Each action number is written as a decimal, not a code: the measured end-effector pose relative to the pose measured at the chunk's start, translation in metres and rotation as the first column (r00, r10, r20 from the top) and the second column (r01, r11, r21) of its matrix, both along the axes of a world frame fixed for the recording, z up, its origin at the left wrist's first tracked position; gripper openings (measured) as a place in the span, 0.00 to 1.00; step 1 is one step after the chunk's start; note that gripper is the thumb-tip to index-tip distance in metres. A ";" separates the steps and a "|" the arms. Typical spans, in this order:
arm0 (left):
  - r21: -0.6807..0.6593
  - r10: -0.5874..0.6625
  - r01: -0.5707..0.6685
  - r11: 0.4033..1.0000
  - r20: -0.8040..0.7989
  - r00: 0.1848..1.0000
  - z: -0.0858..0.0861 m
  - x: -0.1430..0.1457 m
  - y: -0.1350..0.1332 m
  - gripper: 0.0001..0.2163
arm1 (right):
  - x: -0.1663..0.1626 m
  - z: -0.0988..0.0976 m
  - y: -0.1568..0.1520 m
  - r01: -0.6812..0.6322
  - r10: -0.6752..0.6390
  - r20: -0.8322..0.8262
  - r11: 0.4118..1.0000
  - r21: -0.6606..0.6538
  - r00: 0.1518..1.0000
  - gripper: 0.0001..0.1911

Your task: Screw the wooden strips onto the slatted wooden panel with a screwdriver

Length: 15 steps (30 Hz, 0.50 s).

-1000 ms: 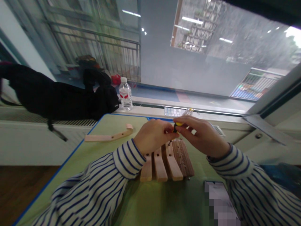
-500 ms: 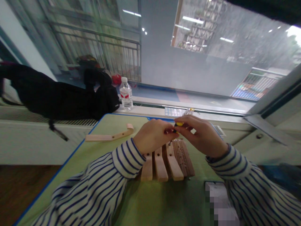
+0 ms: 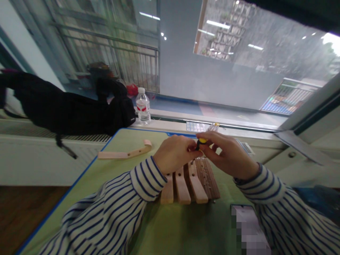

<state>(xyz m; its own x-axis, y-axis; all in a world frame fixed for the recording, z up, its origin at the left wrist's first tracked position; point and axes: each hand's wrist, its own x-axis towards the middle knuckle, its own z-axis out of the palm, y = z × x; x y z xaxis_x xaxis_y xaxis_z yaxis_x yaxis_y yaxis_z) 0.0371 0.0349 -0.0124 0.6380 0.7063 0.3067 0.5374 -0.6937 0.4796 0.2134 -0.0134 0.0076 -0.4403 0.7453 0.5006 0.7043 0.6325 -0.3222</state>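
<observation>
My left hand (image 3: 174, 153) and my right hand (image 3: 227, 154) meet over a stack of wooden slats (image 3: 190, 182) that stands on the green table (image 3: 124, 170). Between the fingertips of both hands is a small screwdriver with a yellow and black handle (image 3: 201, 141); my right hand pinches its top and my left hand closes around its lower part. The tool's tip points down at the top of the slats, but my fingers hide the point of contact. Both sleeves are white with blue stripes.
A curved wooden piece (image 3: 124, 152) lies on the table to the left. A water bottle (image 3: 142, 106) and a black bag (image 3: 66, 106) sit on the window sill. A phone (image 3: 247, 226) lies near the front right. A calculator-like keypad (image 3: 195, 126) rests at the table's far edge.
My hands and the screwdriver have stayed nearly in place over the slats; the fingers of my right hand have shifted slightly on the handle.
</observation>
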 end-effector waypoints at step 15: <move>0.001 -0.070 0.069 0.998 0.019 0.997 -0.003 -0.002 0.001 0.11 | 0.000 -0.005 0.000 0.038 -0.037 -0.026 0.999 0.028 0.999 0.13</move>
<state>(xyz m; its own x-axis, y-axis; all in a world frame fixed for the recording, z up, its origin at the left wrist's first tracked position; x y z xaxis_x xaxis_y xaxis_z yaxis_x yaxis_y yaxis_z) 0.0347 0.0359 -0.0150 0.6797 0.6604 0.3193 0.4788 -0.7292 0.4888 0.2131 -0.0130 0.0030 -0.3992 0.7465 0.5323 0.7198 0.6148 -0.3223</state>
